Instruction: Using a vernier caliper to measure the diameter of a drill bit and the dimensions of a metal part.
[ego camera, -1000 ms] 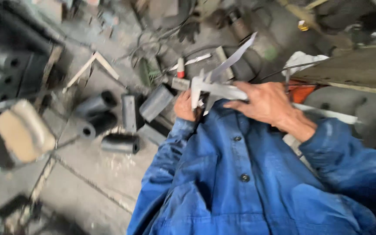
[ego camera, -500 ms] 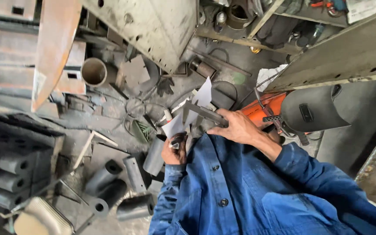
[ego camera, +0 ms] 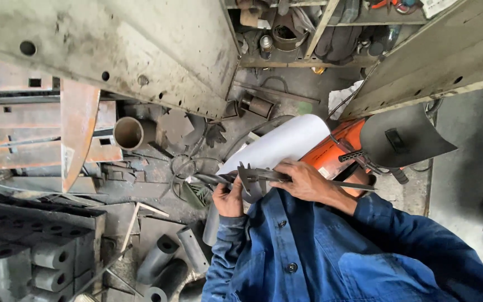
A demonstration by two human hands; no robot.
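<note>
A metalworking and welding workshop. Rusted steel plates and a pipe section lie at nine o'clock, cut steel tube pieces litter the floor at seven, a welding face shield rests at three, and cluttered shelving stands at twelve.

Soft, even daylight fills the scene, probably from above and to the right, where the floor looks palest. Shadows are faint and diffuse. The shelf at the top sits in deeper shade, its contents hard to make out. A white sheet near the centre is the brightest spot, close to glare. Straight edges bow towards the corners from a wide lens. Focus is fairly sharp throughout.
</note>
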